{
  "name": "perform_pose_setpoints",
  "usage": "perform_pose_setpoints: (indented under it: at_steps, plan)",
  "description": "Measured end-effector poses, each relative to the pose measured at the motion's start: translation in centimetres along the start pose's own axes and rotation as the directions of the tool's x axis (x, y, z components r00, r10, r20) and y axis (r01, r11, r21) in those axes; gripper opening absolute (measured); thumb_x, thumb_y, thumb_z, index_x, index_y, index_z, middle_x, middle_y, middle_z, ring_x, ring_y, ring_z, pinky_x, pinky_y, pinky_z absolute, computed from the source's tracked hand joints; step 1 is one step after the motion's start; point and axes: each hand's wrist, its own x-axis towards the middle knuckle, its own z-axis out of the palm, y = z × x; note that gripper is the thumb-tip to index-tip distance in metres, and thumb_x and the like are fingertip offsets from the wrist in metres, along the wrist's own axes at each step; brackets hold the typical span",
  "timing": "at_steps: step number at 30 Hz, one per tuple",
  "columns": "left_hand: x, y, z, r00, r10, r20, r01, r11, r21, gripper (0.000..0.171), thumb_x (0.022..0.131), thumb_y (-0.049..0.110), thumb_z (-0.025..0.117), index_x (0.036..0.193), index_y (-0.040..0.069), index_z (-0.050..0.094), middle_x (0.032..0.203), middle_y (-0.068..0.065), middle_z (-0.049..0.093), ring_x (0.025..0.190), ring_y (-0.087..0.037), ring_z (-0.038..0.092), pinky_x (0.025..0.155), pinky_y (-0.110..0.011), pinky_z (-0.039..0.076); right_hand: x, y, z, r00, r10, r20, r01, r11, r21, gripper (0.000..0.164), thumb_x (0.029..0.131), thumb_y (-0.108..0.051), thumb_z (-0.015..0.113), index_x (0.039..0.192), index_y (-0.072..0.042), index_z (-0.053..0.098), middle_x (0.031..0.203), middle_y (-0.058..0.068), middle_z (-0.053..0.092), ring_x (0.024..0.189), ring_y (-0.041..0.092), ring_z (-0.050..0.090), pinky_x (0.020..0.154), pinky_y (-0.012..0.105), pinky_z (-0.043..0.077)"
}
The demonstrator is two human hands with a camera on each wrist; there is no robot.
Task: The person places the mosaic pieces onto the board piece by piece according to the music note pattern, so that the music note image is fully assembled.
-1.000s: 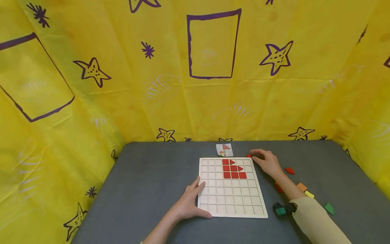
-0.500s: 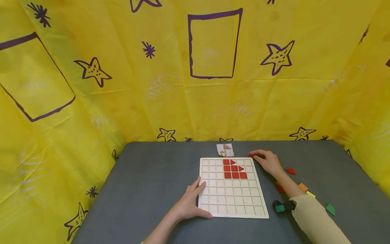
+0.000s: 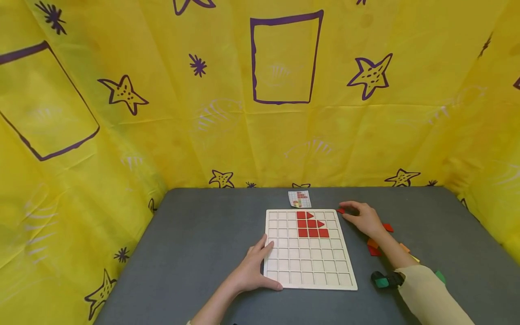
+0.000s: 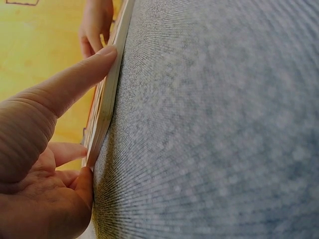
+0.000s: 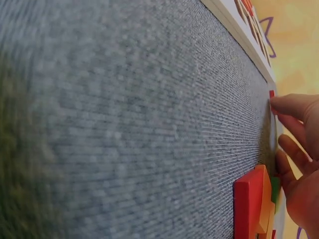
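A white grid board (image 3: pixel 306 253) lies on the grey table, with several red square tiles (image 3: pixel 313 233) and two red triangle tiles (image 3: pixel 310 215) in its upper cells. My left hand (image 3: pixel 253 268) spans the board's near left corner, straight thumb on the front edge and spread fingers along the left edge. Just right of the board's far right corner, my right hand (image 3: pixel 364 220) pinches a small red tile (image 3: pixel 340 211) between thumb and fingertips. In the right wrist view that red tile (image 5: pixel 272 94) is mostly covered by the fingers, so its shape cannot be told.
A small picture card (image 3: pixel 299 199) with a coloured grid pattern lies behind the board. Beside and under the right forearm lie red (image 3: pixel 374 251), orange (image 3: pixel 404 247) and green (image 3: pixel 440 276) pieces. A yellow cloth (image 3: pixel 284 135) hangs behind the table.
My right hand has drawn slightly right and towards me, and the red tile has slid with it, away from the board's far corner. The left hand and the board stay put.
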Motion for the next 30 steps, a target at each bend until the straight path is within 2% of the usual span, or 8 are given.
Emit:
perform_pose_setpoints:
  at_steps: [7,12,20,23,30]
  plan:
    - [-0.1,0.0,0.1,1.0,0.006,-0.003,-0.006,1.0,-0.007,0.112,0.06,0.048,0.087,0.149,0.01,0.03,0.16,-0.01,0.011,0.138,-0.03,0.024,0.1,-0.052,0.034,-0.1,0.2,0.1,1.0,-0.02,-0.017,0.02,0.999,-0.025,0.03,0.086,-0.013,0.068,0.116,-0.008,0.066,0.11,0.017,0.067,0.1,0.033,0.053,0.086,0.052,0.04]
    - [-0.1,0.0,0.0,1.0,0.001,-0.005,-0.001,1.0,-0.002,0.112,0.06,0.048,0.087,0.149,0.01,0.03,0.16,-0.01,0.011,0.138,-0.03,0.024,0.099,-0.052,0.035,-0.4,0.2,0.3,0.998,-0.023,-0.056,0.022,1.0,-0.018,0.029,0.085,-0.014,0.07,0.114,-0.009,0.067,0.107,0.015,0.068,0.095,0.03,0.055,0.082,0.045,0.041]
    - [-0.1,0.0,0.0,1.0,0.003,-0.004,-0.003,1.0,-0.003,0.112,0.06,0.048,0.086,0.149,0.01,0.03,0.16,-0.01,0.011,0.138,-0.03,0.024,0.1,-0.052,0.035,-1.5,-0.7,0.5,0.994,0.022,-0.105,-0.017,0.999,0.051,0.034,0.086,-0.029,0.071,0.116,-0.013,0.067,0.104,0.01,0.069,0.089,0.022,0.061,0.074,0.031,0.046]
    - [0.0,0.0,0.0,1.0,0.001,-0.002,-0.001,1.0,-0.01,0.112,0.06,0.048,0.087,0.149,0.011,0.03,0.16,-0.01,0.011,0.138,-0.03,0.023,0.1,-0.053,0.034,-2.1,-1.2,0.5,0.994,0.055,-0.09,-0.048,0.995,0.089,0.036,0.086,-0.033,0.07,0.116,-0.014,0.067,0.104,0.009,0.069,0.085,0.017,0.061,0.071,0.026,0.046]
    - [0.0,-0.1,0.0,1.0,0.003,-0.006,-0.003,1.0,-0.008,0.113,0.06,0.048,0.087,0.15,0.011,0.029,0.16,-0.01,0.011,0.139,-0.031,0.023,0.101,-0.053,0.033,-3.9,-2.3,1.1,0.993,0.113,-0.018,-0.11,0.985,0.13,0.037,0.083,-0.037,0.072,0.112,-0.015,0.068,0.102,0.005,0.07,0.082,0.011,0.059,0.069,0.022,0.046]
